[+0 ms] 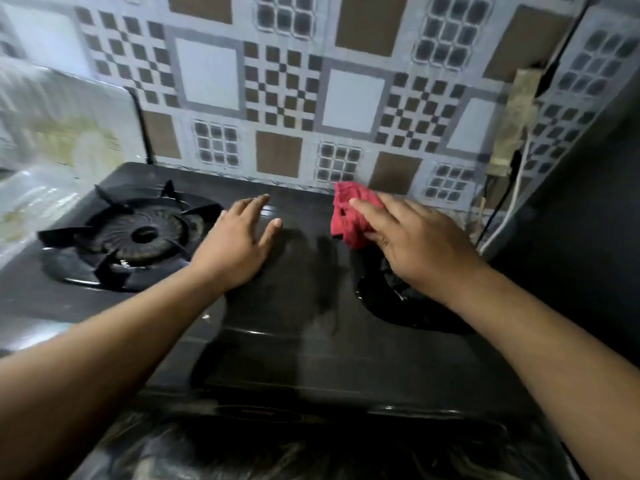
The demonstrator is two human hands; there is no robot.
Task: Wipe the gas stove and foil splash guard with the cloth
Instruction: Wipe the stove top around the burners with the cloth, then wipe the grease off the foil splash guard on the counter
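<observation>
A black two-burner gas stove (298, 341) fills the middle of the view. Its left burner (138, 233) with a black pan support is in plain sight. My right hand (412, 240) covers most of the right burner and grips a crumpled red cloth (346, 213), pressed on the stove top near its back edge. My left hand (239, 240) lies flat on the stove's middle with fingers spread and holds nothing. A shiny foil splash guard (62, 133) stands at the stove's left side, blurred.
A patterned tiled wall (294, 91) rises right behind the stove. At the back right, cables (502, 216) and a taped fitting hang by a dark wall. The marbled counter edge (242, 455) runs along the front.
</observation>
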